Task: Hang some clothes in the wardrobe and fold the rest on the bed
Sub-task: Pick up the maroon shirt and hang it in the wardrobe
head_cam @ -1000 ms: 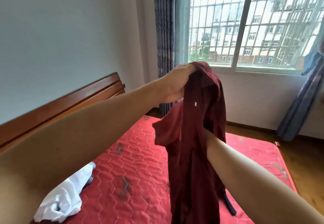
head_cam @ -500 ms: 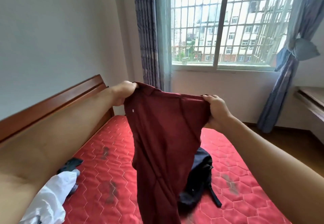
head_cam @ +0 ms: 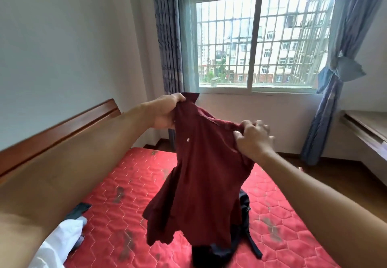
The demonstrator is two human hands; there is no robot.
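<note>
Hands [head_cam: 165, 111] [head_cam: 252, 139] on maroon shirt [head_cam: 201, 173]; backpack [head_cam: 244, 204] half-hidden

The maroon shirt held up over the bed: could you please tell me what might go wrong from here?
The right hand pinches only a small fold of the maroon shirt, so it may slip, leaving it dangling from the left hand. The hem hangs over the dark bag and the stained red mattress; lowered there, it might catch a strap or pick up dirt.

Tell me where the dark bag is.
The bag lies on the red mattress, low and right of centre in the head view, partly hidden behind the held maroon shirt.
</note>
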